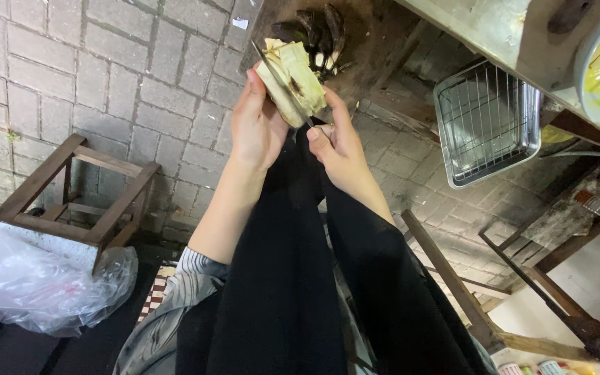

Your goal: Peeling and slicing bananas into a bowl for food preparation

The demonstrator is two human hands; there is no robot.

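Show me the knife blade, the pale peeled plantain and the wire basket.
thin metal knife blade (282, 82), head view, mid-blade
pale yellow peeled plantain (298, 69), head view, cut face
square metal wire basket (453, 132), head view, left rim

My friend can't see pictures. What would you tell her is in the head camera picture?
Seen from above, a person's left hand holds a pale, peeled chunk of plant stem while the right hand draws a knife across it, over black-trousered legs. Below is a grey brick floor with a wooden stool, a clear plastic bag and a wire basket.
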